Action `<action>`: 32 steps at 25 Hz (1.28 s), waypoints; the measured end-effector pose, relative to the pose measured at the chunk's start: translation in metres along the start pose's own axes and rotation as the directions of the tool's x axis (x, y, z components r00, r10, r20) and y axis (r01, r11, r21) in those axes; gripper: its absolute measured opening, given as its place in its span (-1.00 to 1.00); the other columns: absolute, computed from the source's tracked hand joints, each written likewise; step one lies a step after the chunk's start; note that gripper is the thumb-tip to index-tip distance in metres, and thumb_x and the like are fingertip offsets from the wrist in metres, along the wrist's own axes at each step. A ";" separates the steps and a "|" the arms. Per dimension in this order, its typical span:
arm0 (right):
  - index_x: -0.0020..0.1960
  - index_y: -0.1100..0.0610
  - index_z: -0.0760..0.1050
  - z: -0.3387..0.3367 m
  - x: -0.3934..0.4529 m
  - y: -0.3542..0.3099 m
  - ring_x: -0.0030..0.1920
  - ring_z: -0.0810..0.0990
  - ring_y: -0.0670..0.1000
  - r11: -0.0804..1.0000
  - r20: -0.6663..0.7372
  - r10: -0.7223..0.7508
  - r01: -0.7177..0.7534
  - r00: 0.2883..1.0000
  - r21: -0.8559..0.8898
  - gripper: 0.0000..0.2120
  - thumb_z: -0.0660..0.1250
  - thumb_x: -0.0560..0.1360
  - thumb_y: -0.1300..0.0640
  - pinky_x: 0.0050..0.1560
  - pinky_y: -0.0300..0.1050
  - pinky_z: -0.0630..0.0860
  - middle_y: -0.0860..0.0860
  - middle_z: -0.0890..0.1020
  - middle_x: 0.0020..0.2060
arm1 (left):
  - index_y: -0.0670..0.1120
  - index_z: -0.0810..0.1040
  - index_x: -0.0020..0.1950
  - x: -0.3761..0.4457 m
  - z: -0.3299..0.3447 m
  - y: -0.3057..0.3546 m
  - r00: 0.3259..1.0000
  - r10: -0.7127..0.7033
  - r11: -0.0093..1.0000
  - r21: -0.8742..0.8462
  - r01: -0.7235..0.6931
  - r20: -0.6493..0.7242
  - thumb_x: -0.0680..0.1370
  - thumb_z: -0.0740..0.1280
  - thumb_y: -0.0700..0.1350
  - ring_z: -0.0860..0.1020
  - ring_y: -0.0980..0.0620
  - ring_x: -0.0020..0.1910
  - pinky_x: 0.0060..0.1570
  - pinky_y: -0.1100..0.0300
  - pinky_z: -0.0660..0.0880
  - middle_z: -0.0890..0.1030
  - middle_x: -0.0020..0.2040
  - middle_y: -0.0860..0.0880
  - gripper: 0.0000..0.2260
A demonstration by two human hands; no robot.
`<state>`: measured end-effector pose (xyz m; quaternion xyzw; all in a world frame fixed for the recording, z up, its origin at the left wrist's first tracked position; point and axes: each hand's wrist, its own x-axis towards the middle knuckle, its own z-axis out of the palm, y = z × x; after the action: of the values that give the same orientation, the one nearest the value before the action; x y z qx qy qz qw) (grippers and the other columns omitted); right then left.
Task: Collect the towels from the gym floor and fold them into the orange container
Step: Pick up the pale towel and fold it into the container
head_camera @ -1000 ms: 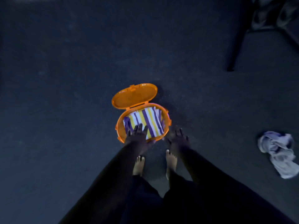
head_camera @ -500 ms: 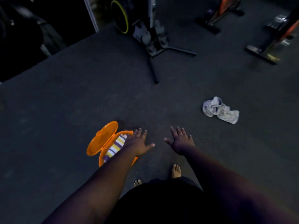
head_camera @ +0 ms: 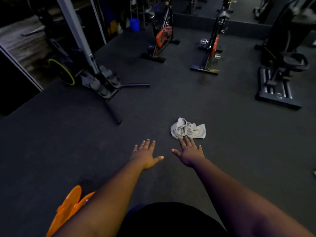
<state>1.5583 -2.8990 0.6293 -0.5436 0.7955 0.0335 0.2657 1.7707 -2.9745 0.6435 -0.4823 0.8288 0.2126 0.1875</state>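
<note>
Both arms are extended forward over the dark gym floor (head_camera: 71,151), palms down. The left hand (head_camera: 145,155) has its fingers (head_camera: 148,143) straight and spread, thumb out to the side, and holds nothing. The right hand (head_camera: 190,153) is likewise flat with fingers straight and spread, holding nothing; its fingertips overlap the near edge of the towel in this view (whether they touch the cloth or hover above it cannot be told).

A crumpled pale grey towel (head_camera: 188,129) lies on the floor at about 12 o'clock from the right hand, just beyond the fingertips.

The orange container (head_camera: 68,207) is at 7 o'clock in the view, low by the left forearm, which covers part of it. Its lid stands raised; the contents cannot be seen from here. It lies well apart from the towel.

Surroundings: a machine with a yellow-rimmed wheel (head_camera: 65,72) and long floor bars at 10 o'clock; two exercise bikes with orange-red panels, one (head_camera: 162,36) at 12 o'clock and one (head_camera: 212,48) at 1 o'clock; a dark stepper-type machine (head_camera: 280,79) at 2 o'clock; a blue bucket (head_camera: 134,24) far off near 11 o'clock.
</note>
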 end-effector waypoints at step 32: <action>0.48 -0.01 0.33 0.220 0.698 0.238 0.42 0.41 0.15 0.984 0.302 0.173 -0.179 0.938 -0.008 -0.47 0.12 0.62 -0.27 0.32 0.10 0.39 0.06 0.51 0.38 | 0.00 -0.25 0.67 0.775 0.196 -0.015 0.867 0.048 0.996 0.047 -0.082 0.495 0.59 0.08 0.42 -0.20 -0.06 0.65 0.59 -0.18 -0.15 -0.24 0.67 -0.06 -0.14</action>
<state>1.2461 -3.3186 0.0643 -0.4564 0.7913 0.1316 0.3851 1.4445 -3.4346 0.0764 -0.3776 0.7758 0.3071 0.4016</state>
